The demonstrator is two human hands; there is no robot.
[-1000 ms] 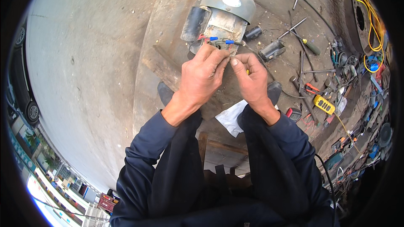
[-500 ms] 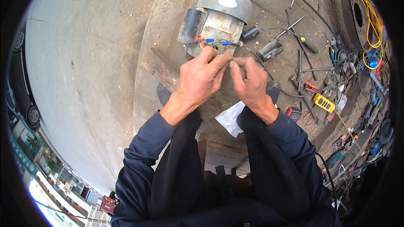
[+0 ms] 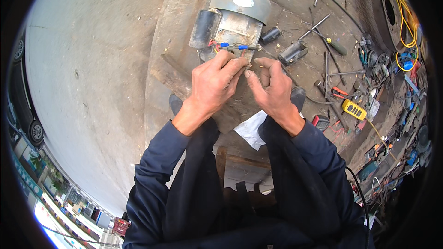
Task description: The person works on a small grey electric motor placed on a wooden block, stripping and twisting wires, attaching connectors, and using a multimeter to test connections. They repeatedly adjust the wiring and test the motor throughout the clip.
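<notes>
Head view: a person crouches over a grey metal electric motor (image 3: 233, 20) on the dirty concrete floor (image 3: 92, 64).
Left hand (image 3: 213, 85): fingertips pinched on thin wires with blue sleeved ends (image 3: 230, 46) at the motor's open terminal box.
Right hand (image 3: 270, 87): curled just beside, grip narrow; whether it holds a strand cannot be told.
Handling: wires look light, bendable, best pinched near the sleeves; motor likely heavy.
Nearby: yellow handheld meter (image 3: 354, 109), screwdrivers (image 3: 330, 41).
</notes>
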